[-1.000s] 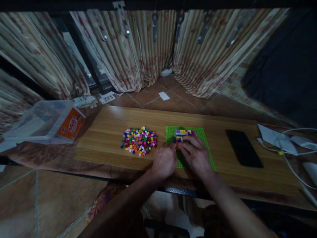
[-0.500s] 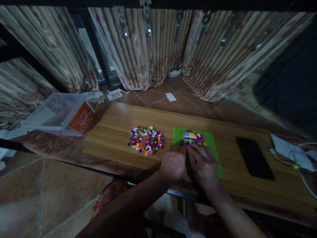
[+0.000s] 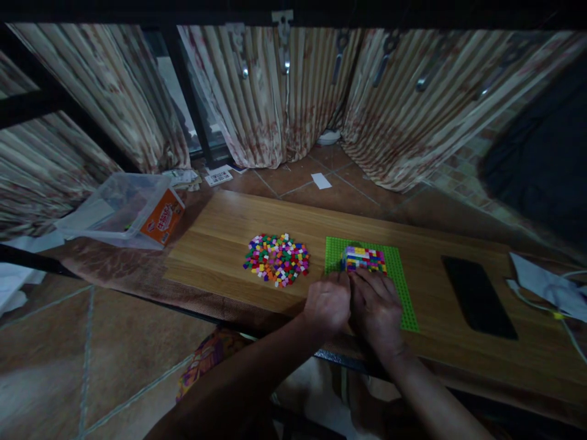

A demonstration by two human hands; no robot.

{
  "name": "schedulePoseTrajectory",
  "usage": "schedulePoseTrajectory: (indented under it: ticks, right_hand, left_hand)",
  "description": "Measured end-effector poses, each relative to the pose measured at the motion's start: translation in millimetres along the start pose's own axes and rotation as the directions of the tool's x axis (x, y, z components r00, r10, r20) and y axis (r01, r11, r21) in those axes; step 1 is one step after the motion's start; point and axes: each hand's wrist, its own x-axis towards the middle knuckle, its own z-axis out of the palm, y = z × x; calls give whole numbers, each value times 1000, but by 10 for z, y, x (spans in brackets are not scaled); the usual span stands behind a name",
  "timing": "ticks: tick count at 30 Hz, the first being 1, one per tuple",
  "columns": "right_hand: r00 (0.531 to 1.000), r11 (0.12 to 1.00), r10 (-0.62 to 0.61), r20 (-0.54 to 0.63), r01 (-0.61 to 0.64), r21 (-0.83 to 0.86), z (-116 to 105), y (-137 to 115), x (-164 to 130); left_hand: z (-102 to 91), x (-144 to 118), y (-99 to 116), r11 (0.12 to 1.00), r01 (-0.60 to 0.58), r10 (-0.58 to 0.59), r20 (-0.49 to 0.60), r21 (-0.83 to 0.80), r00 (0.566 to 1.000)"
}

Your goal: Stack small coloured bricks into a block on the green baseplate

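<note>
A green baseplate lies on the wooden board. On its far part stands a small block built of many-coloured bricks. My left hand and my right hand rest side by side on the near part of the plate, fingertips at the foot of the block. Their fingers are curled together; what they pinch is hidden. A loose heap of coloured bricks lies left of the plate, close to my left hand.
A black phone lies flat on the board to the right. White paper and a cable sit at the far right. A clear plastic tub with an orange label stands left. Curtains hang behind.
Both hands have drawn back slightly toward me from the brick block, so more of the block shows. The camera has turned a little left.
</note>
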Motion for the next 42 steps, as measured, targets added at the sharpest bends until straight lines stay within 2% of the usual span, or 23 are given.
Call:
schedulePoseTrajectory:
  ticks: [4, 7, 11, 15, 21, 25, 27, 29, 30, 32, 33, 35, 38, 42]
  right_hand:
    - [998, 998, 54, -16, -53, 30, -7, -12, 31]
    - [995, 995, 95, -13, -94, 44, -30, -20, 56]
    - [982, 980, 183, -42, -179, 84, -90, -23, 85]
    - [971, 968, 226, -77, -215, 128, -159, -23, 129]
    - [958, 948, 275, -84, -256, 188, -191, -27, 189]
    - [938, 926, 327, -111, -295, 236, -210, -10, 235]
    - [933, 918, 338, -127, -297, 262, -237, -18, 261]
    - [938, 913, 329, -109, -287, 291, -266, -55, 277]
    - [945, 911, 316, -84, -278, 305, -276, -85, 278]
    - [962, 912, 272, -27, -248, 325, -282, -163, 267]
    - [971, 918, 239, -3, -225, 327, -278, -205, 257]
    - [985, 930, 173, 23, -171, 324, -258, -280, 236]
    - [986, 926, 154, 57, -165, 339, -227, -338, 216]
    - [972, 891, 215, 92, -234, 390, -224, -329, 218]
  left_hand:
    - [-40, -12, -49, 1000, 1, -1, 5, 23, 1000]
    - [-176, -12, -205, 999, 32, -31, -26, 40, 999]
    - [-441, -17, -548, 967, 250, -239, -158, 52, 958]
    - [-572, -31, -803, 919, 378, -358, -170, 109, 918]
    - [-520, -18, -828, 907, 378, -354, -149, 187, 923]
    - [-561, -12, -821, 909, 378, -354, -151, 178, 923]
    - [-585, -1, -818, 936, 342, -326, -166, 77, 931]
    - [-580, 23, -788, 955, 254, -277, -152, -150, 949]
    - [-563, 38, -758, 936, 197, -244, -135, -292, 960]
    - [-504, 66, -667, 823, 114, -190, -81, -557, 978]
    - [-467, 75, -611, 745, 105, -174, -40, -659, 984]
    - [-396, 80, -499, 578, 160, -152, 87, -800, 985]
    - [-325, 64, -386, 395, 288, -134, 256, -872, 957]
    - [-282, 47, -368, 277, 357, -129, 334, -892, 934]
